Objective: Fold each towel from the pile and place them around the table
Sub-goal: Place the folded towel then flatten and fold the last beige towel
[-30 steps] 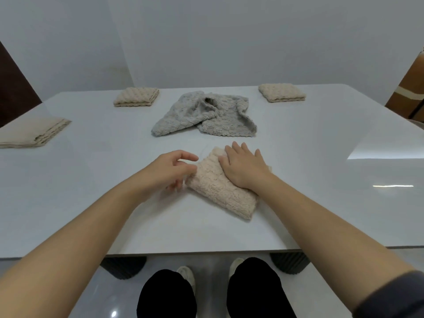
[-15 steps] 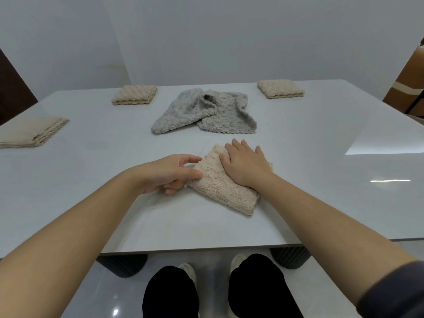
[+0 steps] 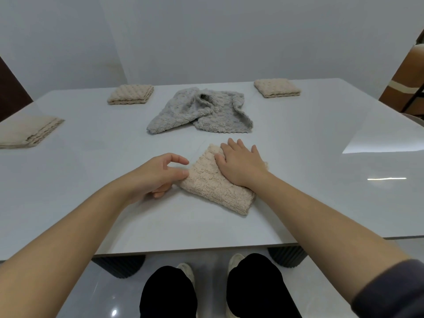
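A nubby beige towel [image 3: 215, 187], folded thick, lies askew near the glossy counter's [image 3: 91, 161] front edge. The right hand [image 3: 241, 164] presses flat on it, while the left hand [image 3: 158, 175] is loosely curled, thumb touching its corner. Beyond lies a rumpled grey towel [image 3: 199, 113].

Four folded beige towels [image 3: 213, 187] [image 3: 29, 131] [image 3: 130, 94] [image 3: 276, 87]. One grey heap [image 3: 199, 111], towel count unclear. Two hands [image 3: 156, 175] [image 3: 241, 164]. One table [image 3: 321, 180].
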### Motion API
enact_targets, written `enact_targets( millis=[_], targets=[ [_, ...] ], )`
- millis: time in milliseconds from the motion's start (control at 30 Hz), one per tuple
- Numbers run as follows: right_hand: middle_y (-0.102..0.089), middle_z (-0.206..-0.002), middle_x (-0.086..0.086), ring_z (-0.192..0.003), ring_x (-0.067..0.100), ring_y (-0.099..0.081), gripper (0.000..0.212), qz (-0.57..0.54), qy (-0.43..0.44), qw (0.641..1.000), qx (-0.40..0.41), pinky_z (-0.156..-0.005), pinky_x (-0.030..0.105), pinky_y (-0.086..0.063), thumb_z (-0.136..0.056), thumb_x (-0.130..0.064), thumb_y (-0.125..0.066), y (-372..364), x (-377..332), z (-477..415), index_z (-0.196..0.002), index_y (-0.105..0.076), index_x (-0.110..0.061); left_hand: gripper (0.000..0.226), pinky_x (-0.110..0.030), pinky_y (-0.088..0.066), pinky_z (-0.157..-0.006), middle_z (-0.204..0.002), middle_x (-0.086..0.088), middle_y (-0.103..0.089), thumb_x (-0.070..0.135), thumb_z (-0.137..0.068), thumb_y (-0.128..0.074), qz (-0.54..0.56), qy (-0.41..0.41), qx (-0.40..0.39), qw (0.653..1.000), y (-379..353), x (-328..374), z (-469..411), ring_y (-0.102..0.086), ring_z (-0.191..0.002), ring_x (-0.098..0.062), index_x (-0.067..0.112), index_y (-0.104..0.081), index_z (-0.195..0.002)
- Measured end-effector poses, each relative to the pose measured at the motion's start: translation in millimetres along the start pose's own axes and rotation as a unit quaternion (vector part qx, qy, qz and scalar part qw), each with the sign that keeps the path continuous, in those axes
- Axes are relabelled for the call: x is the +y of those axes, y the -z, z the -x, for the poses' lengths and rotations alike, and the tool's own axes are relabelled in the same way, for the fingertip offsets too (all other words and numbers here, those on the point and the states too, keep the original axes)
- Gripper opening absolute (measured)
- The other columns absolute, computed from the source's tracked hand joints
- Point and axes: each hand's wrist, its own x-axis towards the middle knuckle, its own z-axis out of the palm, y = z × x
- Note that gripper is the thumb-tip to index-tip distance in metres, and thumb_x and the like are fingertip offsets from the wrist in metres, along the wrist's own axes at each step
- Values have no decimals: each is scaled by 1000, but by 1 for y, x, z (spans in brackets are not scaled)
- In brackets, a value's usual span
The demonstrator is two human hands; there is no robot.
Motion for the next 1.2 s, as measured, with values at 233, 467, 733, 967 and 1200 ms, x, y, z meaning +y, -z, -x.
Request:
enact_targets(
  millis=[233, 467, 733, 967, 1200],
  targets=[
    [-17, -162, 4, -150, 23, -4, 59, 5, 80, 997, -19, -118, 55, -7, -102, -47, -16, -1, -11, -16, -150, -29, -15, 21, -23, -24, -41, -51, 8, -50, 11, -94, -59, -26, -14, 20, 999, 5, -5, 15, -26, -42, -15, 15, -54, -115],
    [-11, -164, 2, -151, 18, -2, 57, -47, 122, 991, -9, -121, 46, 0, -105, -43, -21, 4, -15, -10, -155, -19, -16, 15, -35, -50, -72, -83, 7, -68, 26, -91, -56, -261, -21, 256, 931, 1, 13, 18, -60, -76, -17, 23, -57, -105],
    [-40, -152, 4, -140, 19, -35, 46, -182, 92, 975, 89, -112, 26, -22, -102, -22, -40, 41, 14, 14, -147, -39, -13, 52, -38, -6, -121, -162, -3, -14, 28, -103, -31, -436, -157, 118, 879, -58, 31, -32, -9, -149, -16, 17, -23, -153],
    [-58, -132, -2, -116, 12, -54, 38, -328, -8, 936, 127, -103, 29, -41, -95, -13, -48, 50, 37, 46, -132, -56, -18, 54, -42, 0, -121, -164, 3, -3, 38, -105, -20, -451, -102, 105, 880, -72, 3, -47, 2, -150, -14, 23, -12, -156],
    [-61, -100, 14, -76, 23, -64, 11, -630, -172, 757, -33, -61, 29, -56, -96, -5, -46, 61, 43, 65, -99, -56, -7, 53, -42, 1, -121, -163, 4, -2, 37, -105, -20, -445, -103, 108, 883, -72, 4, -46, 3, -149, -12, 23, -12, -156]
  ],
)
